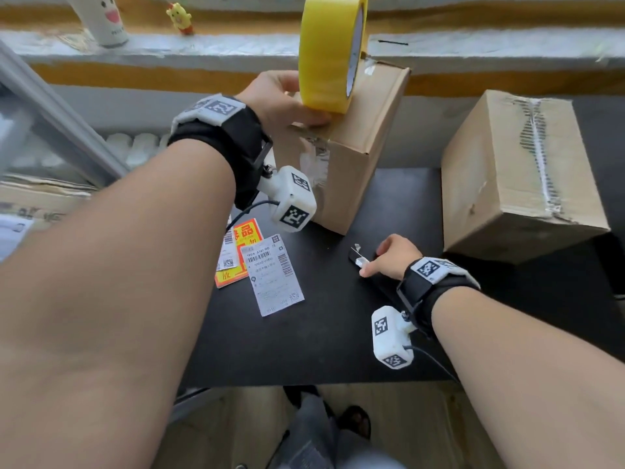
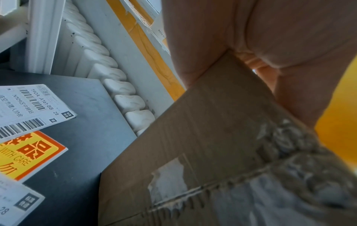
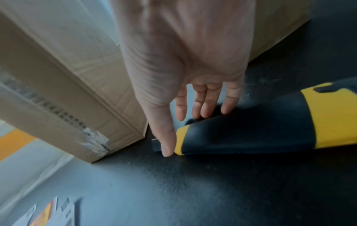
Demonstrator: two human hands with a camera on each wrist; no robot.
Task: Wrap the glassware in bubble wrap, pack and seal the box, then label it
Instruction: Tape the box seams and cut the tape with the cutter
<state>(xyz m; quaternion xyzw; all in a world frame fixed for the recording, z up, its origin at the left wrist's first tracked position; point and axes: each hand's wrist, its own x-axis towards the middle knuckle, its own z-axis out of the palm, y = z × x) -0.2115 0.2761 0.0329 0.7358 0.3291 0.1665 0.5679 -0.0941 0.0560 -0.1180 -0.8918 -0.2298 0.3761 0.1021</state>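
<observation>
A small cardboard box (image 1: 351, 147) stands on the black table (image 1: 338, 333), with old tape scraps on its side (image 2: 170, 175). A yellow tape roll (image 1: 329, 52) stands on edge on the box top. My left hand (image 1: 301, 103) holds it there, thumb pressed on the box by the roll's base; the wrist view shows palm (image 2: 270, 38) on the box edge. My right hand (image 1: 372, 262) lies low on the table over a black-and-yellow utility knife (image 3: 251, 133), thumb (image 3: 168, 151) on the near side of its nose and fingers on the far side. No glassware or bubble wrap shows.
A white shipping label (image 1: 274, 275) and an orange-yellow handle-with-care sticker (image 1: 243, 235) lie left of centre. A larger taped cardboard box (image 1: 507, 170) sits at the right. A radiator (image 2: 108, 71) and a windowsill with a small yellow figure (image 1: 179, 18) run behind.
</observation>
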